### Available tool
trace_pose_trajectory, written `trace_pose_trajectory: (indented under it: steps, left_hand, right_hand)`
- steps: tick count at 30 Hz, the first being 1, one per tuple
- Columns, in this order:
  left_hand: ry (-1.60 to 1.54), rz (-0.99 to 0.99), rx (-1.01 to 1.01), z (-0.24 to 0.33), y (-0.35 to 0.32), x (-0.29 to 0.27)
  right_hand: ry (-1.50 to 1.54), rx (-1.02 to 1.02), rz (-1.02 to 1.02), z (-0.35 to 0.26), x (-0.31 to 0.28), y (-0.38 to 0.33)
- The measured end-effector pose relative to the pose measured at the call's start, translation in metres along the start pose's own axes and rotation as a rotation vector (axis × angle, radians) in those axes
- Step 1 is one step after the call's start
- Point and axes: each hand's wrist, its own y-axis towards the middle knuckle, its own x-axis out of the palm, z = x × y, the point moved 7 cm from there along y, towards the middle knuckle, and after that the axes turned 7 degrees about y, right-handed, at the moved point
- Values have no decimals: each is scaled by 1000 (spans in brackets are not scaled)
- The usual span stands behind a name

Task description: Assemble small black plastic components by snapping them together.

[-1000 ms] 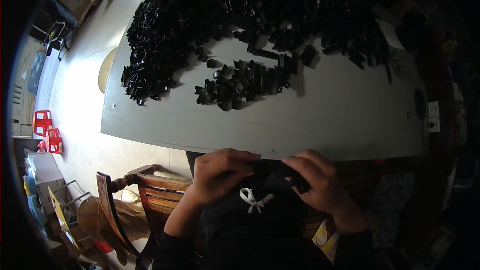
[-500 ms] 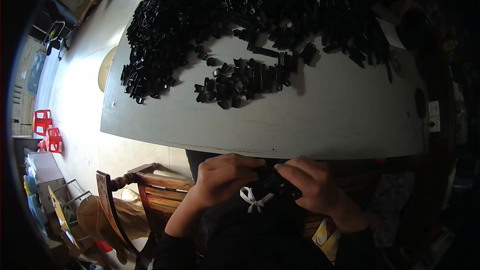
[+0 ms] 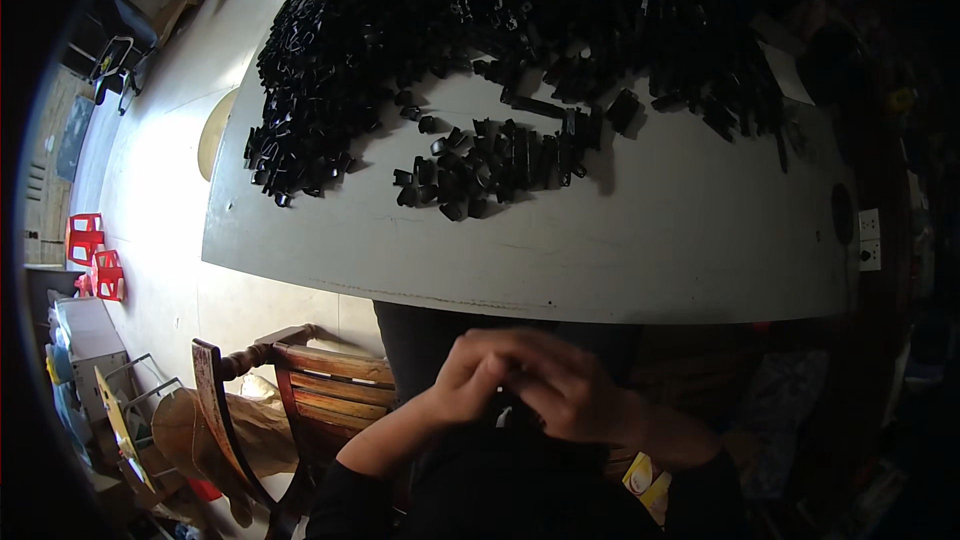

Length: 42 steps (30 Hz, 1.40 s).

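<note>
My left hand [image 3: 468, 378] and my right hand [image 3: 572, 390] meet in front of my lap, just below the near edge of the table [image 3: 350, 250]. Both are closed, with curled fingers pressed together and overlapping. Whatever lies between them is hidden by the fingers and lost against dark clothing. Beyond the hands, a small cluster of black plastic pieces [image 3: 480, 172] rests on the grey-white tabletop, some short and curved, others long and narrow. Behind it spreads a large heap of similar black pieces [image 3: 330, 70].
A wooden chair [image 3: 335, 385] stands at my left, with brown cloth [image 3: 190, 430] by it. Red stools [image 3: 108, 275] and boxes [image 3: 90, 335] are on the floor at far left. A wall socket [image 3: 869, 240] sits beyond the table's right end.
My hands have come together and dropped slightly, away from the table edge. Dark material that showed between them is now covered by the fingers. The pieces on the table lie as before.
</note>
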Motion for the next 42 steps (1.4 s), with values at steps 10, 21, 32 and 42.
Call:
trace_pose_trajectory:
  steps: [10,21,32,42]
  left_hand:
    - [1505,559,-295,-22,21,-108]
    - [1572,479,-225,-20,2,-109]
    - [1255,470,-181,-15,-6,-96]
    - [906,417,-167,-2,-12,-70]
  right_hand:
    - [-450,218,71,159,-66,56]
    - [-445,254,-58,155,-45,37]
    - [122,591,-364,67,7,-11]
    - [-585,157,-91,150,-41,13]
